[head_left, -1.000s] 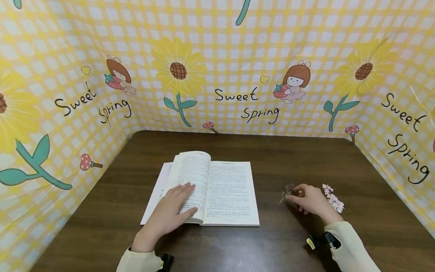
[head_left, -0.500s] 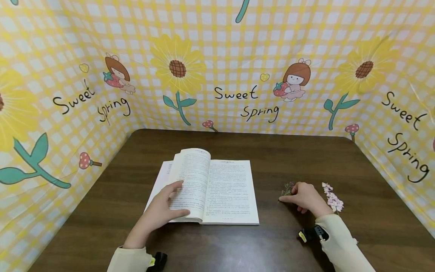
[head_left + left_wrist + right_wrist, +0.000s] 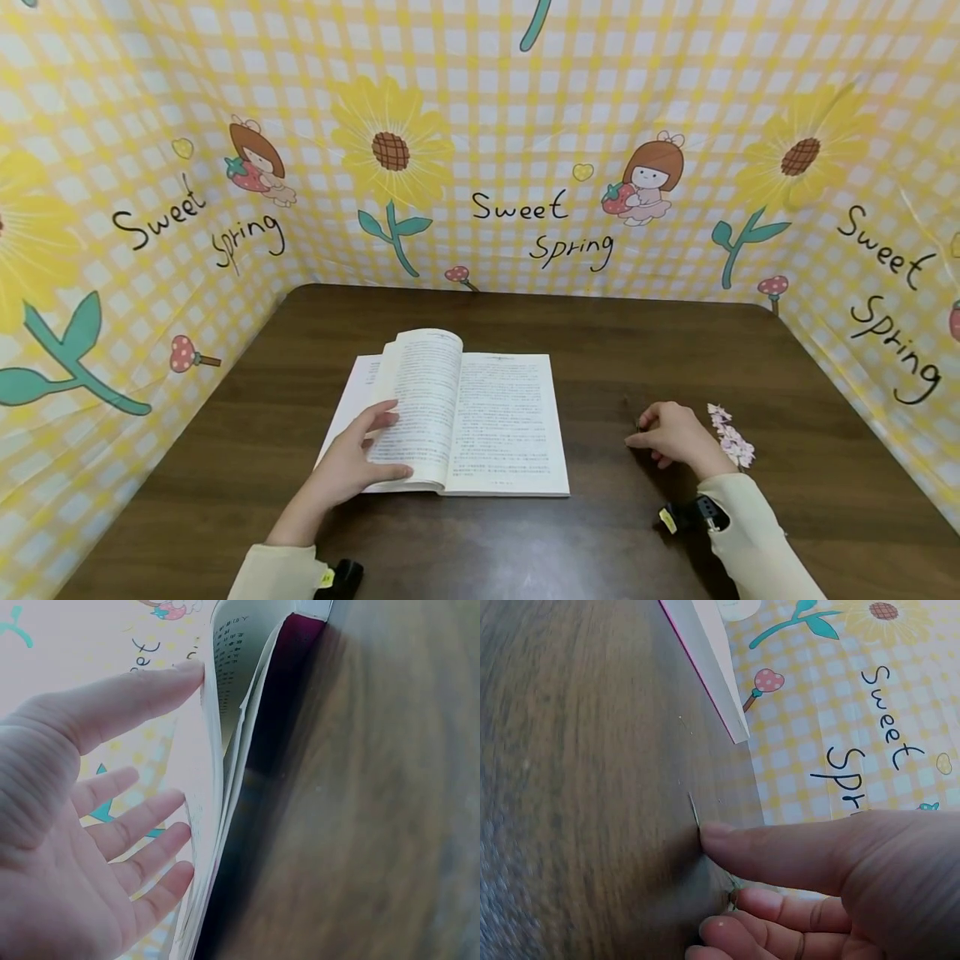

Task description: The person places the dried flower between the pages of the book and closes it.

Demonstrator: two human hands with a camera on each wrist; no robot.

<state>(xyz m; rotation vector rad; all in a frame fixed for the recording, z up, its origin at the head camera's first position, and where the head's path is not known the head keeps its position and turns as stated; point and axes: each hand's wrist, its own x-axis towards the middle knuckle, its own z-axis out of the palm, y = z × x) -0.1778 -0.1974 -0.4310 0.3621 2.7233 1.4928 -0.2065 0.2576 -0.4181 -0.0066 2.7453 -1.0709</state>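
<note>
An open book (image 3: 506, 425) lies on the table, its left-hand pages bulging upward. My left hand (image 3: 345, 467) is at these pages, thumb and fingers spread and relaxed. In the left wrist view the thumb (image 3: 135, 701) touches the page surface near the lower edge. To the right of the book, just above the table, my right hand (image 3: 678, 437) pinches a thin flower sprig. The sprig's stem (image 3: 694, 810) pokes out past the thumb in the right wrist view; the fingers hide most of the rest.
A spray of pale pink blossoms (image 3: 731, 437) lies on the dark wooden table (image 3: 600, 333) just beyond the right wrist. Yellow checked cloth (image 3: 525, 125) walls in the table at the back and both sides.
My left hand has drawn back left from lying flat on the page, its fingers parting from the thumb. The right hand has closed in around the sprig, which is now mostly hidden.
</note>
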